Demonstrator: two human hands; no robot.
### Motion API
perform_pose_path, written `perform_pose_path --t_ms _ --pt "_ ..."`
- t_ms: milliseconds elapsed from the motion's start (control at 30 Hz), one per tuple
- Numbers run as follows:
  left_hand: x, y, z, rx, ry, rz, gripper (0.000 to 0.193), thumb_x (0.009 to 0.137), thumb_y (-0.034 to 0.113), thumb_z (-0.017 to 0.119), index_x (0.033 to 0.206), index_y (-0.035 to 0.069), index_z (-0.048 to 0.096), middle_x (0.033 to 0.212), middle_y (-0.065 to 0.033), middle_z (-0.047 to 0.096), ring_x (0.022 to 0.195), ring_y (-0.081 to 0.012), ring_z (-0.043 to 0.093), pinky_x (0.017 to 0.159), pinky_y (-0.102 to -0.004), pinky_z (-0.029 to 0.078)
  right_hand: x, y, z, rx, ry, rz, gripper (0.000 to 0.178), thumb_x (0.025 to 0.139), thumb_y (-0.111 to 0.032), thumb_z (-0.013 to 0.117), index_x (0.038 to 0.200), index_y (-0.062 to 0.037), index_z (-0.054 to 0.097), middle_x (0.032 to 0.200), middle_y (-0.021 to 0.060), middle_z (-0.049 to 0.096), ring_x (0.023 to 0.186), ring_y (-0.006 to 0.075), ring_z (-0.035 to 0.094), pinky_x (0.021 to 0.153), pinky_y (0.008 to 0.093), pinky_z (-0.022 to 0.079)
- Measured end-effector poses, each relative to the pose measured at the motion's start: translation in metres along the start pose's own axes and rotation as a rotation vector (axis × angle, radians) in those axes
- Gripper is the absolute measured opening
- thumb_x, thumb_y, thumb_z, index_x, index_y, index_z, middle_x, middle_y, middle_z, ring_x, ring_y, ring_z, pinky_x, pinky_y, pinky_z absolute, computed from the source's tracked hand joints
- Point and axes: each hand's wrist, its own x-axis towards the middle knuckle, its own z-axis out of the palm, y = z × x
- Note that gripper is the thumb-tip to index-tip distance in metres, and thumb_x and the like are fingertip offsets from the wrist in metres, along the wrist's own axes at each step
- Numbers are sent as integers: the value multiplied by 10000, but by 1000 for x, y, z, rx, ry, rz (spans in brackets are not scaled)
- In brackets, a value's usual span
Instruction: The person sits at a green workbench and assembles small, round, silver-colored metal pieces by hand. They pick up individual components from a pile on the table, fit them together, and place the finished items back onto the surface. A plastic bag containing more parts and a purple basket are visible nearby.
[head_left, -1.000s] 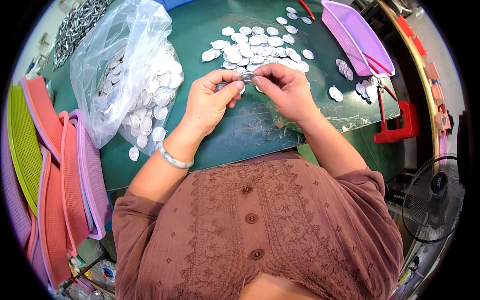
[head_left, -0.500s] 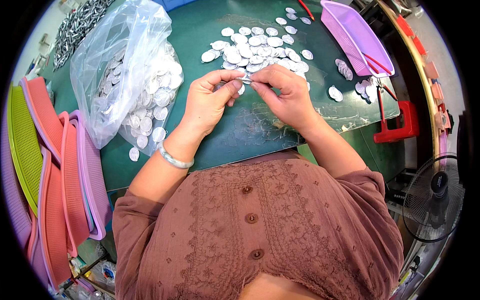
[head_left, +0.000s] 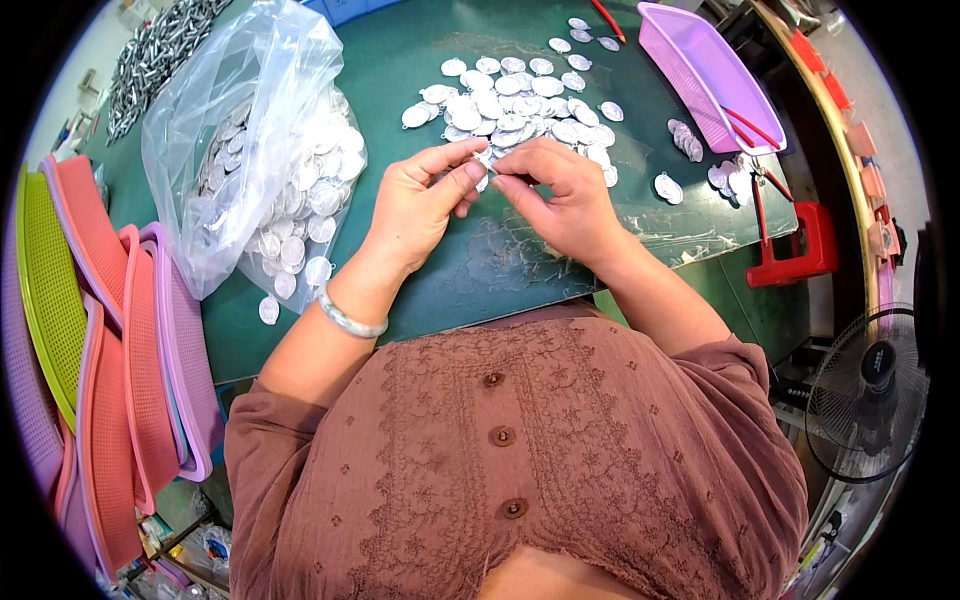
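medallions [head_left: 490,103]: shiny metal | bag [head_left: 290,45]: glossy plastic | blouse [head_left: 440,450]: matt cloth

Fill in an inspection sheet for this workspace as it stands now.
Surface: green tabletop, scuffed near the front edge.
Job's things: silvery oval pendants in a loose pile; more in a clear plastic bag.
Clutter: lilac basket at the right; heap of metal pieces, far left.
Hands: left hand pinches a small silvery piece; right hand close against it, contact unclear.
Cables: none identifiable with certainty.
Surroundings: coloured baskets bunched at left; black fan at right.
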Motion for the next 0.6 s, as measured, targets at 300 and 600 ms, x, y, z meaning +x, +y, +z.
perform_pose_path --t_ms 300,600 --pt "2 2 -7 -226 12 -205 50 804 90 538 811 41 539 744 -64 568 583 -91 512 494 -193 391 20 17 -14 21 -176 296 133 782 -108 595 862 -3 604 735 59 583 639 116 527 583 237 426" --pt "2 14 -5 -257 6 -331 193 785 19 439 956 9 527 840 -89 578 640 -121 546 503 -199 431 38 52 -16 -635 -256 -2 168 734 -206 591 826 -77 648 804 90 573 822 265 523 745 336 414"
